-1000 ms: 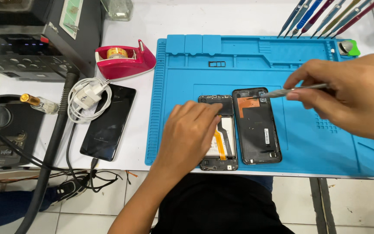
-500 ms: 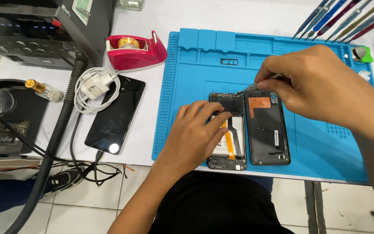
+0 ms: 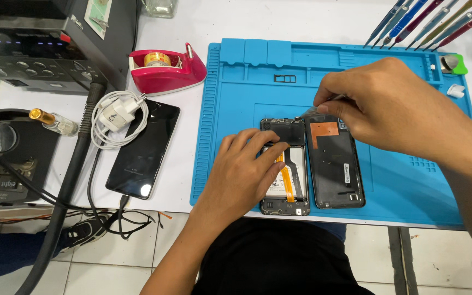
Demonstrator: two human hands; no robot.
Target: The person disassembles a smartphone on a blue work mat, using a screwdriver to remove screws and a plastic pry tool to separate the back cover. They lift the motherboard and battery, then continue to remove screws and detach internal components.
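On the blue repair mat (image 3: pixel 389 180) atop the white table (image 3: pixel 247 22), an opened phone (image 3: pixel 285 164) lies with its long axis running away from the person, its back cover (image 3: pixel 334 169) just right. The left hand (image 3: pixel 247 169) presses flat on the phone; the right hand (image 3: pixel 389 104) pinches a thin tool (image 3: pixel 323 104) at the phone's far end.

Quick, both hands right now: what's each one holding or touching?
Left hand: open, fingers pressed flat on the opened phone, holding nothing.
Right hand: closed, pinching a thin metal tool whose tip is at the phone's top edge.
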